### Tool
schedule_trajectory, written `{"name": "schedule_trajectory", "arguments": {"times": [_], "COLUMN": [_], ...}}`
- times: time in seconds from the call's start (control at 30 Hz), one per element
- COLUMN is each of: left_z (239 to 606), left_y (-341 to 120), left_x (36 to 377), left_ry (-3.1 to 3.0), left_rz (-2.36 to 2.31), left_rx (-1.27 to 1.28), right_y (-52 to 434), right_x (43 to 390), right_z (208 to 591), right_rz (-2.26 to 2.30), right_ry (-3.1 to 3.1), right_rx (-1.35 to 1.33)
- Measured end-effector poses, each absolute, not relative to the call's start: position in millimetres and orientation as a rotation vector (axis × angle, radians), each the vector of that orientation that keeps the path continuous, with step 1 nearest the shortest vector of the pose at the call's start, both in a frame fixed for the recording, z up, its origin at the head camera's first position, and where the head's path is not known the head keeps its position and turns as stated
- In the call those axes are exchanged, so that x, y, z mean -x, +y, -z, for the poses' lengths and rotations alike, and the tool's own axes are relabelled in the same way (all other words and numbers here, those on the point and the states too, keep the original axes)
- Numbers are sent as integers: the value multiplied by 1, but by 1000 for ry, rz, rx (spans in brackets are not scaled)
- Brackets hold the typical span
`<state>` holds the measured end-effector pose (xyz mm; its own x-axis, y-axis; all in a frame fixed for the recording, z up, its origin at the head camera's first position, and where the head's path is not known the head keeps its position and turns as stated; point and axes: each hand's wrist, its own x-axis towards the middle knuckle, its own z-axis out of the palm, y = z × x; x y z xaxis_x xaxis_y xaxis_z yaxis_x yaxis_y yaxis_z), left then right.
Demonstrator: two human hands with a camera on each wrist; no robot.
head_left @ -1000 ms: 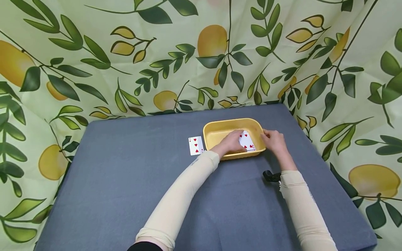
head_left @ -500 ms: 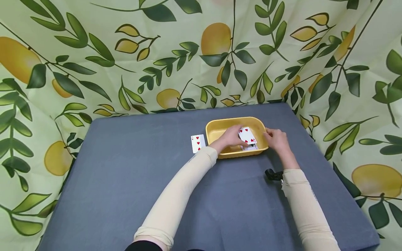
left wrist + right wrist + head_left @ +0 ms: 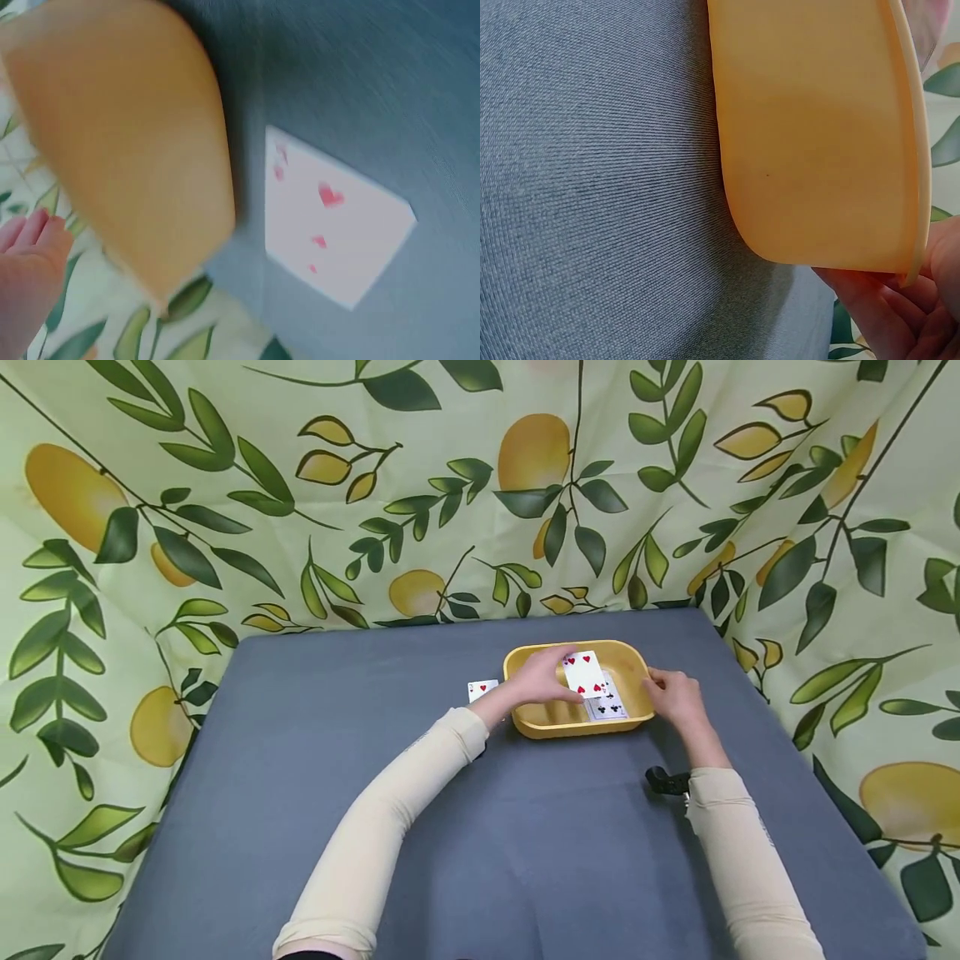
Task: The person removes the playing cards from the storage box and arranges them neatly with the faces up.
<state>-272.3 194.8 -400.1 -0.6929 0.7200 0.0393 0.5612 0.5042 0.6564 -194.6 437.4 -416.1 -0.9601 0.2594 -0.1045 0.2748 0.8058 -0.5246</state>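
My left hand (image 3: 543,678) pinches a hearts playing card (image 3: 584,673) face up over the yellow tray (image 3: 542,727). Below it, partly covered, a clubs playing card (image 3: 610,703) lies on the tray floor. With thumb and fingers, my right hand (image 3: 678,695) grips the tray's right rim; the right wrist view has this hand (image 3: 904,307) at the tray's end wall (image 3: 817,142). Left of the tray, another hearts card (image 3: 330,225) rests face up on the table, partly hidden by my left forearm in the head view. Only some left fingertips (image 3: 46,229) show in the left wrist view.
A blue-grey cloth covers the table (image 3: 315,718). Behind and beside it hangs a curtain (image 3: 442,435) printed with leaves and lemons. A black device (image 3: 666,781) sits at my right wrist.
My left hand has raised the hearts card and drawn it back toward the far left, so more of the clubs card shows. My right hand keeps its grip on the rim.
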Motion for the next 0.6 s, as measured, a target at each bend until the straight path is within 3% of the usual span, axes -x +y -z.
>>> {"name": "schedule_trajectory", "arguments": {"times": [0.3,0.6], "left_z": [384,411], "left_y": [106,21], "left_x": [271,276], "left_ry": [2542,2611], "left_rz": [-1000,-1005], "left_rx": [-1045,-866], "right_y": [436,435], "right_x": [194,196], "right_z": [416,415], "right_rz": [845,824], "right_ry": [2941,2941], "right_rx": [-429,-429]}}
